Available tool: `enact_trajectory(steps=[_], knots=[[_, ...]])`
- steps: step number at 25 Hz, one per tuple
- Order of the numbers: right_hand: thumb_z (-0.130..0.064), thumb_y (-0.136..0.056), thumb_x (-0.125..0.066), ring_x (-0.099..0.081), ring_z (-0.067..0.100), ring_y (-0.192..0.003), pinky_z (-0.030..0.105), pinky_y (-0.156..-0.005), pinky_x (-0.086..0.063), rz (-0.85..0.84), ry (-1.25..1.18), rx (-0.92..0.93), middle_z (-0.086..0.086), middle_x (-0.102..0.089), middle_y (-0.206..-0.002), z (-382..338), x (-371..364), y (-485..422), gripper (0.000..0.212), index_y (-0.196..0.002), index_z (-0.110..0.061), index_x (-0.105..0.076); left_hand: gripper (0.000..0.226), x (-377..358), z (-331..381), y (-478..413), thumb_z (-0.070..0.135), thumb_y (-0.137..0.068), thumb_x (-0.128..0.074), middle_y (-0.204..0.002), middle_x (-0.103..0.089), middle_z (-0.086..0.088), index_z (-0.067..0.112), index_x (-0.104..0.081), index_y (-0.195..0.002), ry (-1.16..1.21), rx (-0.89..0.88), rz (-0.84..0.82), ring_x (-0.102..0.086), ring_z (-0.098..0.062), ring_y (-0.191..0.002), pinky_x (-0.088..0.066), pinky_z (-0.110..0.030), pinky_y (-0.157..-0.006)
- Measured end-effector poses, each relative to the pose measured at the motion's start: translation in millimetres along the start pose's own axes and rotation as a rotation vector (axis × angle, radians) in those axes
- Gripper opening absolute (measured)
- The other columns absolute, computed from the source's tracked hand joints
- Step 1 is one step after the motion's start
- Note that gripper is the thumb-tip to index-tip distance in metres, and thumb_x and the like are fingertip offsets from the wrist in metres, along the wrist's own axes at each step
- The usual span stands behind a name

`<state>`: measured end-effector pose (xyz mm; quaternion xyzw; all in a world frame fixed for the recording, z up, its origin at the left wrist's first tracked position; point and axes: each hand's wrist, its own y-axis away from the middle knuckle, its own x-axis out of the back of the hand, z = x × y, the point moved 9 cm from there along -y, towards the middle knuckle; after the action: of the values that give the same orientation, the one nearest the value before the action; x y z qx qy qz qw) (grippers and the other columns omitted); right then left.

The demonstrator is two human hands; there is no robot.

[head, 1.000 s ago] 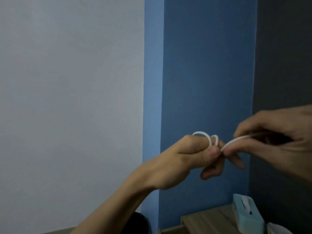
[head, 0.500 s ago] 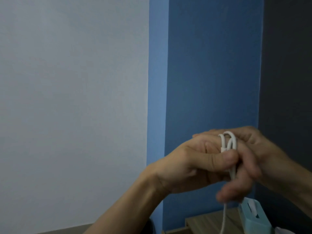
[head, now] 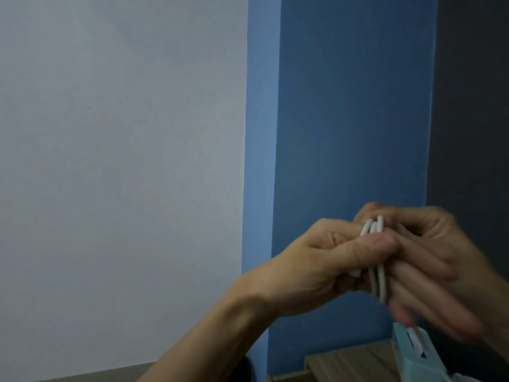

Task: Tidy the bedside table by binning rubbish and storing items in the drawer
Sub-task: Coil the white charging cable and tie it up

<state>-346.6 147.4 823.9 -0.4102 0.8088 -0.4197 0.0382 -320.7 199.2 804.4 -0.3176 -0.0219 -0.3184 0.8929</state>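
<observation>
Cable (head: 381, 282), white, wound in loops round the fingers of my left hand (head: 316, 268), held up in front of the blue wall (head: 352, 106).
My left hand is closed, with the thumb pressed across the strands where they pass over my curled fingers and drop below them. My right hand (head: 435, 260) is just to the right, touching the left, its fingers curled round the far side of the loops. It is smeared with blur, so I cannot tell exactly where it pinches the strand. A loose end trails down behind those fingers and is lost in the blur. Low on the right, the wooden desk (head: 349, 365) and a teal tissue box (head: 402, 351) are cut off by the frame edge, and my right hand partly hides the box.
</observation>
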Motion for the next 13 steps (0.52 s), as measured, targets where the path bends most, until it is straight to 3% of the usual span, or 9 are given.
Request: enact_trajectory(steps=[1, 2, 3, 4, 6, 7, 10, 12, 13], knots=[[-0.055, -0.061, -0.072, -0.058, 0.045, -0.054, 0.043, -0.051, -0.051, 0.007, -0.085, -0.061, 0.012, -0.066, -0.062, 4.7, -3.6, 2.4, 0.041, -0.068, -0.015, -0.069, 0.043, 0.9, 2.1, 0.2, 0.02, -0.094, -0.039, -0.067, -0.066, -0.016, -0.023, -0.045, -0.1, 0.001, -0.017, 0.005, -0.066, -0.005, -0.068, -0.053, -0.019, -0.071], [-0.05, -0.059, -0.077, -0.061, 0.04, -0.051, 0.04, -0.049, -0.05, 0.031, -0.158, -0.109, 0.011, -0.068, -0.06, 10.9, -4.7, 4.6, 0.035, -0.068, -0.017, -0.071, 0.039, 4.4, 4.0, 0.2, 0.016, -0.097, -0.04, -0.073, -0.068, -0.014, -0.022, -0.047, -0.097, -0.003, -0.034, 0.03, -0.067, -0.007, -0.072, -0.053, -0.02, -0.073], [-0.039, -0.063, -0.08, -0.062, 0.024, -0.046, 0.031, -0.048, -0.049, 0.064, -0.177, -0.123, 0.002, -0.067, -0.056, 13.4, -5.9, 7.2, 0.019, -0.066, -0.022, -0.072, 0.036, 10.4, 6.2, 0.6, 0.015, -0.097, -0.04, -0.08, -0.069, -0.01, -0.019, -0.051, -0.096, -0.021, -0.046, 0.072, -0.067, -0.011, -0.076, -0.053, -0.023, -0.073], [-0.022, -0.072, -0.076, -0.058, 0.009, -0.041, 0.022, -0.045, -0.046, 0.106, -0.078, -0.099, -0.001, -0.065, -0.05, 13.9, -3.9, 11.3, 0.014, -0.06, -0.027, -0.071, 0.037, 17.1, 8.5, 0.4, 0.016, -0.096, -0.038, -0.087, -0.071, -0.012, -0.017, -0.053, -0.098, -0.059, -0.05, 0.121, -0.067, -0.019, -0.082, -0.052, -0.028, -0.071], [0.0, -0.083, -0.063, -0.045, 0.008, -0.028, 0.013, -0.036, -0.037, 0.217, 0.24, -0.082, 0.009, -0.058, -0.041, 15.8, -1.0, 24.1, 0.037, -0.056, -0.024, -0.067, 0.041, 30.0, 14.8, 1.3, 0.018, -0.097, -0.035, -0.106, -0.066, -0.031, -0.016, -0.054, -0.11, -0.172, -0.066, 0.196, -0.06, -0.034, -0.097, -0.045, -0.035, -0.064], [-0.004, -0.086, -0.061, -0.038, 0.006, -0.025, 0.011, -0.034, -0.032, 0.222, 0.33, -0.063, 0.007, -0.053, -0.036, 12.3, -5.0, 29.2, 0.035, -0.056, -0.023, -0.067, 0.04, 33.3, 16.8, 1.3, 0.014, -0.099, -0.033, -0.117, -0.058, -0.037, -0.017, -0.052, -0.115, -0.219, -0.073, 0.215, -0.057, -0.036, -0.104, -0.047, -0.035, -0.066], [-0.036, -0.085, -0.053, -0.041, -0.008, -0.034, -0.001, -0.04, -0.03, 0.109, 0.705, 0.082, -0.02, -0.057, -0.047, -2.3, -25.9, 35.3, 0.022, -0.067, -0.037, -0.065, 0.035, 38.7, 15.6, 4.4, 0.006, -0.1, -0.031, -0.125, -0.055, -0.034, -0.015, -0.052, -0.12, -0.388, -0.057, 0.267, -0.056, -0.026, -0.115, -0.047, -0.034, -0.101], [-0.052, -0.092, -0.03, -0.051, -0.013, -0.045, 0.001, -0.043, -0.037, 0.07, 0.991, 0.112, -0.022, -0.059, -0.052, -5.2, -31.8, 37.2, 0.032, -0.086, -0.04, -0.059, 0.034, 43.4, 10.8, 6.8, 0.007, -0.101, -0.032, -0.122, -0.061, -0.027, -0.01, -0.056, -0.118, -0.542, -0.025, 0.299, -0.059, -0.021, -0.116, -0.043, -0.031, -0.105], [-0.053, -0.095, -0.017, -0.052, -0.01, -0.044, 0.005, -0.041, -0.039, 0.059, 1.069, 0.132, -0.021, -0.057, -0.047, -7.1, -34.5, 38.9, 0.043, -0.086, -0.04, -0.057, 0.033, 46.0, 8.6, 8.0, 0.009, -0.101, -0.034, -0.12, -0.065, -0.022, -0.007, -0.059, -0.116, -0.635, 0.0, 0.313, -0.059, -0.018, -0.115, -0.044, -0.026, -0.102]])
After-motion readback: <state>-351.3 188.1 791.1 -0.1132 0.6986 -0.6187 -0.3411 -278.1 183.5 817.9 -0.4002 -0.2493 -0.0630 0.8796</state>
